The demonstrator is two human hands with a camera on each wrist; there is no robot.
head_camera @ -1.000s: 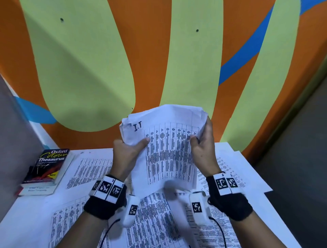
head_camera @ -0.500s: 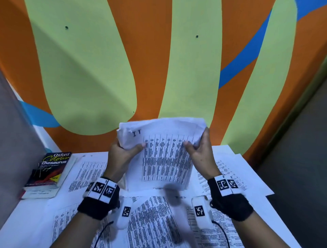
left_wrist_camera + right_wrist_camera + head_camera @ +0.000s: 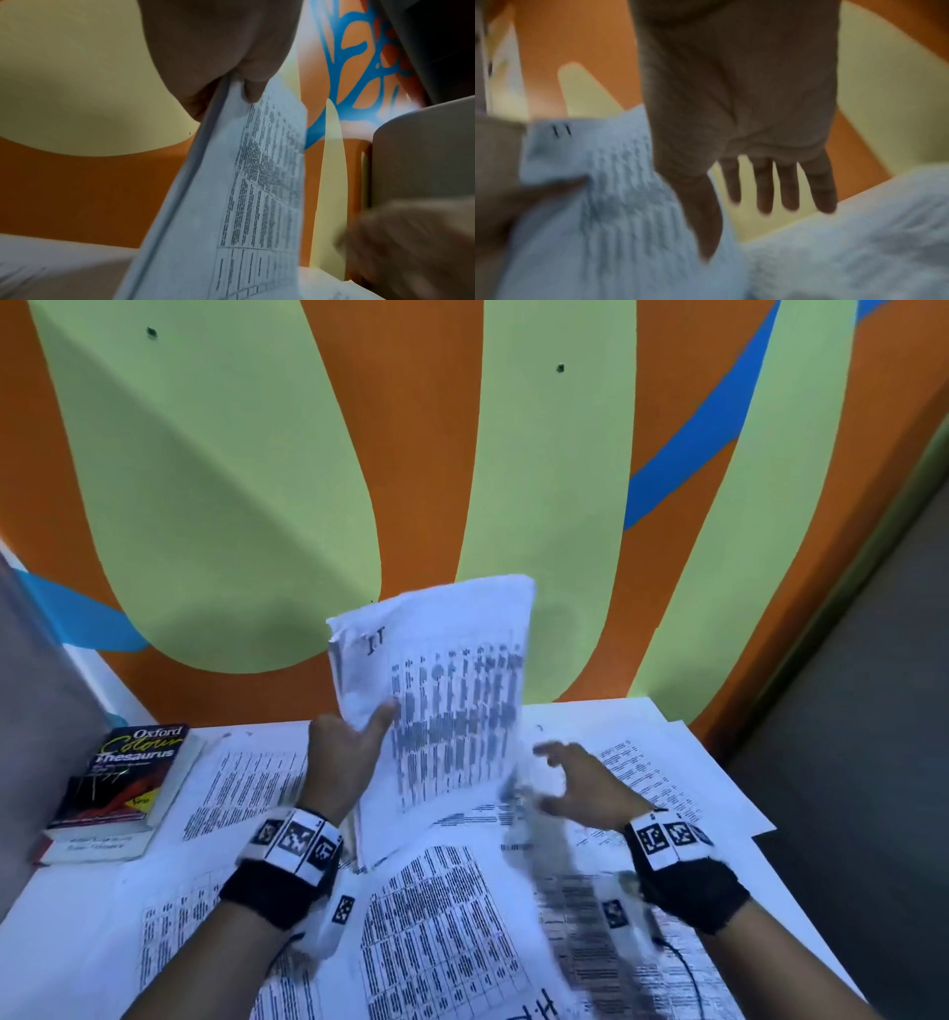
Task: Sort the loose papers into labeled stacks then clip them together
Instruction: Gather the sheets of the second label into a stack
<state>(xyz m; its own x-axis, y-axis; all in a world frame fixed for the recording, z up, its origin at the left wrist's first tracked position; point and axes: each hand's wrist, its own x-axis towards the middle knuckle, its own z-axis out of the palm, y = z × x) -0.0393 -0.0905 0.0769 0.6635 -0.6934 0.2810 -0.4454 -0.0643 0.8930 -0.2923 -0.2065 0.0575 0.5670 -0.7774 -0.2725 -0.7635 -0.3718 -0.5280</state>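
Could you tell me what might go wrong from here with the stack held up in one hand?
1. Only the left hand pinches the I.T stack, at one edge; the right hand is open and off it, so sheets may fan out or slip.
2. Dropped sheets could mix with the loose papers covering the table below.
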